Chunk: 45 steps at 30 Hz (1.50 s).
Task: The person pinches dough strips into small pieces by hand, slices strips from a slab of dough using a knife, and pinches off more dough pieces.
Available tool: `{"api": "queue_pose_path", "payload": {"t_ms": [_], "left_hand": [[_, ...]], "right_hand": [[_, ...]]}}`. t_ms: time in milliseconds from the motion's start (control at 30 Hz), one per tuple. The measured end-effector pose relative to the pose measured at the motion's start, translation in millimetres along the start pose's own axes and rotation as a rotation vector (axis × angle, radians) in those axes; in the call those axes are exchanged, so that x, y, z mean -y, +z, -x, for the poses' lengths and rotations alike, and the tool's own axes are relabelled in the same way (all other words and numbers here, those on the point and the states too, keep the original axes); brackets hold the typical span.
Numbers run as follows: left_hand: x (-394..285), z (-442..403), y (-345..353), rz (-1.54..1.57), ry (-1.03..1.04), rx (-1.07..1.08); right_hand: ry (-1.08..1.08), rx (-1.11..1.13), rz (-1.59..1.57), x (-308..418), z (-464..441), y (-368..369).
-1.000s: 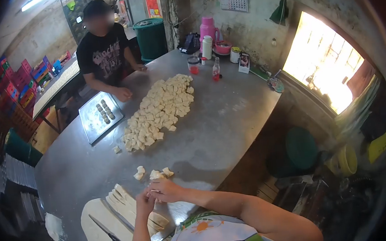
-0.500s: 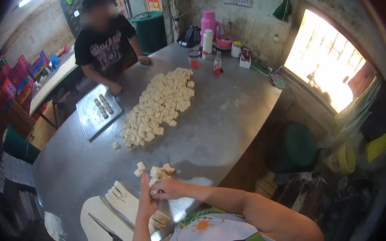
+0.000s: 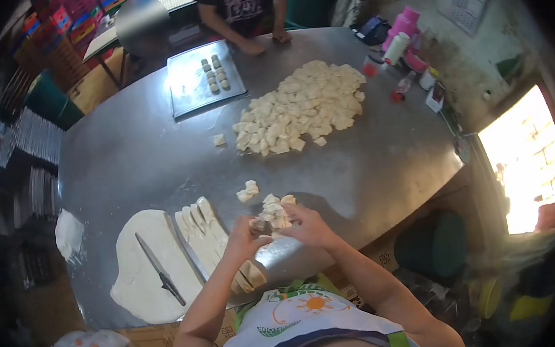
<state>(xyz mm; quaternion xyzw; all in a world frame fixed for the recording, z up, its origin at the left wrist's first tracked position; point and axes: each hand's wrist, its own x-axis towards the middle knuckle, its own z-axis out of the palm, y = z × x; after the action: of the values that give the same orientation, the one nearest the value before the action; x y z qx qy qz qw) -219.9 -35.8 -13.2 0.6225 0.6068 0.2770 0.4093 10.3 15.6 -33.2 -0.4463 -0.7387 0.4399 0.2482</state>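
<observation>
Close to the table's near edge, my left hand (image 3: 245, 237) and my right hand (image 3: 306, 226) curl inward around a small heap of cut dough pieces (image 3: 274, 211). Both hands touch the heap from opposite sides, fingers bent; some fingertips are hidden by dough. Just beyond it lies a loose clump of dough (image 3: 248, 191). Left of my hands are long dough strips (image 3: 207, 234), side by side, and a flat dough sheet (image 3: 143, 269). A knife (image 3: 156, 266) with a dark handle rests on the sheet.
A large pile of dough pieces (image 3: 301, 106) covers the metal table (image 3: 180, 174) farther off. Beside it is a tray (image 3: 185, 83) with rows of small dough pieces. A co-worker (image 3: 242, 10) stands across the table. Bottles (image 3: 398, 46) line the right edge; white flour (image 3: 68, 234) lies left.
My view has tilted down and turned. My hands, close together before, have moved apart to either side of the dough heap. The co-worker's hands remain at the far edge.
</observation>
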Motion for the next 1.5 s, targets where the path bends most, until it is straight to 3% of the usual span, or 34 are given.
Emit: {"api": "queue_pose_path", "payload": {"t_ms": [67,200,267,333,367,433,467,500,567,600,633,667,700,733,767,800,833,867,900,1000,1067,1100,1167,1200,1267,1333,1400,1433,1500], "left_hand": [[30.0,-8.1,5.1,-0.090,-0.131,-0.134],[65.3,-40.3,25.8,-0.258,-0.013,-0.275],[96.1,-91.6,23.9,-0.206,0.178,-0.335],[91.5,-132.1,-10.2,-0.106,0.037,-0.149],[87.6,-147.5,-29.7,-0.105,0.035,-0.163],[63.7,-146.2,-72.1,0.400,0.109,-0.127],[51.6,-135.6,-83.4,0.401,0.095,-0.136],[34.2,-123.8,-93.2,0.578,-0.055,-0.144],[17.2,-106.1,-104.3,0.933,-0.350,-0.163],[31.7,-90.7,-92.1,1.296,-0.415,0.044],[45.2,-69.4,-74.4,1.653,-0.463,0.269],[33.4,-47.8,-69.0,1.453,-0.432,0.177],[21.3,-30.7,-66.7,1.248,-0.404,0.092],[37.9,-20.6,-64.7,1.253,-0.410,0.086],[66.5,-10.0,-66.8,1.041,-0.348,0.073],[86.4,0.0,-72.3,0.828,-0.283,0.062],[92.5,2.6,-82.8,0.831,-0.287,0.059],[99.1,-0.5,-94.5,0.683,-0.269,-0.065],[102.5,-1.8,-104.4,0.527,-0.247,-0.187],[104.6,-5.1,-115.3,0.313,-0.305,-0.182],[103.7,-9.9,-105.4,0.216,-0.314,-0.186],[109.1,-7.0,-92.5,-0.035,-0.182,-0.230],[106.5,0.7,-66.2,-0.542,0.090,-0.315],[97.7,9.6,-50.8,-0.544,0.108,-0.319],[54.9,33.5,-19.9,-0.836,-0.004,-0.212],[38.2,39.8,21.8,-0.568,-0.371,0.121],[15.1,43.2,67.7,-0.454,-0.330,0.248],[7.2,41.1,76.3,-0.471,-0.313,0.251],[-4.6,40.1,88.6,-0.530,-0.106,0.008]], "right_hand": [[0.092,-0.095,0.164,-15.1,16.3,-2.6],[0.088,-0.147,0.351,-16.6,-38.2,41.0],[0.063,-0.139,0.397,-15.8,-72.4,50.3],[0.033,0.209,0.398,-10.6,-137.8,38.3],[-0.089,0.093,0.373,-9.4,-159.8,32.0],[-0.205,-0.004,0.337,-1.1,-180.8,17.3],[-0.258,-0.200,0.420,22.3,-183.2,3.4],[-0.312,-0.394,0.501,36.5,-186.5,0.1],[-0.394,-0.352,0.316,39.2,-182.1,29.2],[-0.459,-0.329,0.136,39.5,-172.7,47.3],[-0.208,-0.019,-0.092,34.0,-156.2,70.9],[0.051,0.284,-0.313,31.9,-147.5,92.2],[0.054,0.290,-0.313,25.7,-154.6,107.2],[0.118,0.326,-0.141,25.1,-165.6,118.8],[0.180,0.359,0.030,27.7,-176.9,129.1],[0.181,0.364,0.029,34.4,-190.9,138.2],[0.098,0.279,0.066,40.9,-204.8,145.6],[0.015,0.194,0.103,47.4,-207.7,150.3],[0.013,0.197,0.100,46.3,-204.0,157.0],[-0.169,0.306,0.298,38.0,-201.0,164.7],[-0.291,0.292,0.153,31.4,-172.0,144.7],[-0.406,0.286,-0.005,28.4,-149.6,131.7],[-0.446,0.206,-0.029,33.8,-96.9,84.9],[-0.400,0.152,-0.077,40.0,-71.9,49.5],[-0.329,0.031,-0.165,47.7,-26.9,-24.4],[-0.316,-0.065,-0.219,30.2,2.2,-76.2],[-0.121,-0.233,-0.437,13.4,23.1,-112.8],[-0.129,-0.255,-0.440,7.5,28.1,-125.4],[-0.071,-0.328,-0.489,-7.5,36.0,-146.1]]}}
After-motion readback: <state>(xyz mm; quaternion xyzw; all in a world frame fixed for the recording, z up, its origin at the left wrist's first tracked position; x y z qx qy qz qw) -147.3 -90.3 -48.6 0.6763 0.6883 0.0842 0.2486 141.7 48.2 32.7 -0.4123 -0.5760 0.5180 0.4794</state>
